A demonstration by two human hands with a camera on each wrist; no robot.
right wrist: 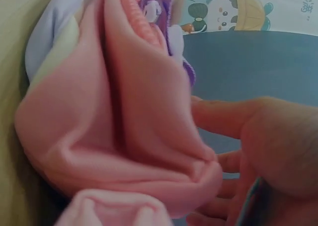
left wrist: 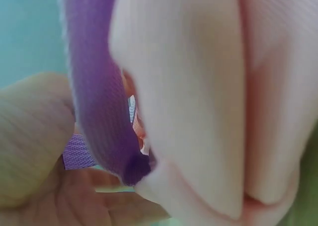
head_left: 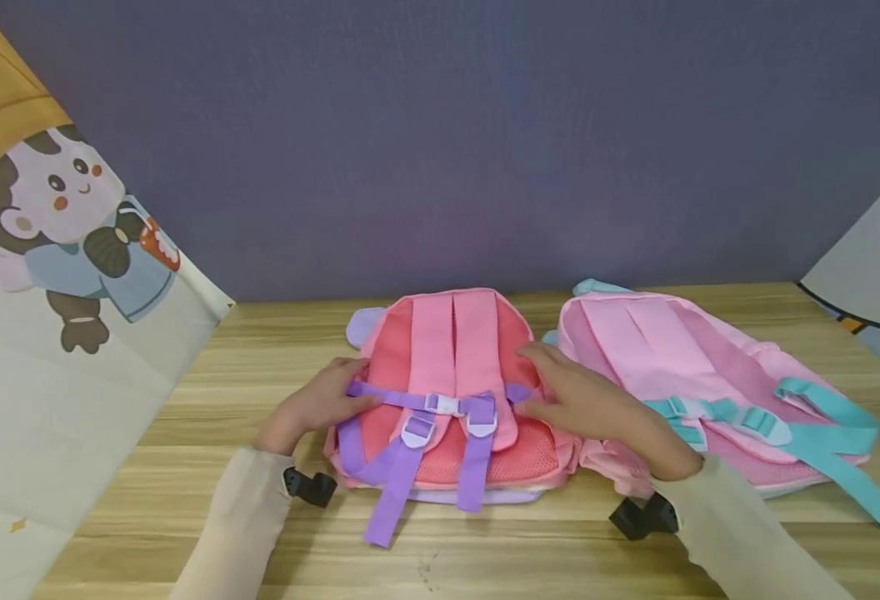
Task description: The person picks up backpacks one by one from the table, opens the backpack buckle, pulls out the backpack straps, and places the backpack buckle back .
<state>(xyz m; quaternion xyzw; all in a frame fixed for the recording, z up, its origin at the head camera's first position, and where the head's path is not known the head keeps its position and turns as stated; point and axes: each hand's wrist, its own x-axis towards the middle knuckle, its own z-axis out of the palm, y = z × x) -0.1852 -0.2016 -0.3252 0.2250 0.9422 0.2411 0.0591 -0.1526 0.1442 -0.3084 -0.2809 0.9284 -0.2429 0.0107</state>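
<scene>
A coral-pink child's backpack [head_left: 432,350] lies on the table with its shoulder straps facing up. A purple chest strap [head_left: 393,395] crosses it, joined by a white buckle [head_left: 443,405]. At the pack's left edge is my left hand [head_left: 318,404], its thumb by the purple strap. My right hand [head_left: 582,392] lies at the opposite edge, thumb and forefinger apart. In the left wrist view a loop of purple webbing [left wrist: 94,87] hangs near the palm. The right wrist view has the fingers extended beside the pink side pocket [right wrist: 144,126], partly hidden behind it.
To the right lies a second, lighter pink backpack [head_left: 657,333] with teal straps [head_left: 822,442], close to my right forearm. Purple strap ends [head_left: 391,508] trail towards the table's [head_left: 485,558] near side. A dark panel [head_left: 485,150] stands behind; a cartoon-printed sheet [head_left: 27,400] is at the left.
</scene>
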